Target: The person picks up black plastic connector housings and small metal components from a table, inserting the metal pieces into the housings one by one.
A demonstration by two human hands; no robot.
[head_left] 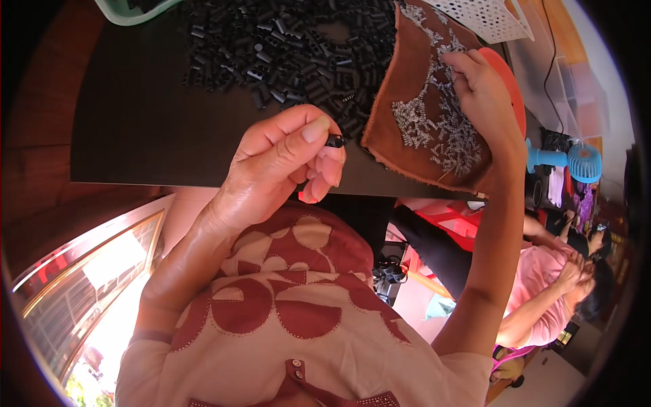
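Note:
Between thumb and forefinger, my left hand (pixel 281 152) pinches a small black plastic cylinder (pixel 334 141), one end facing right, just in front of the table edge. To the right lies a brown cloth (pixel 413 71) with many small metal springs (pixel 453 139) scattered over it. My right hand (pixel 481 91) reaches over the far part of these springs. Its thumb and forefinger are pinched together at the pile; whether a spring is between them is too small to tell. A heap of similar black cylinders (pixel 298 64) covers the table left of the cloth.
The dark table (pixel 135 122) extends left. A pale green container (pixel 129 15) stands at its far left, a white perforated basket (pixel 485 20) at the far right. A red round object (pixel 505 74) lies behind my right wrist. Beyond are a blue fan (pixel 583 161) and a person in pink (pixel 546 278).

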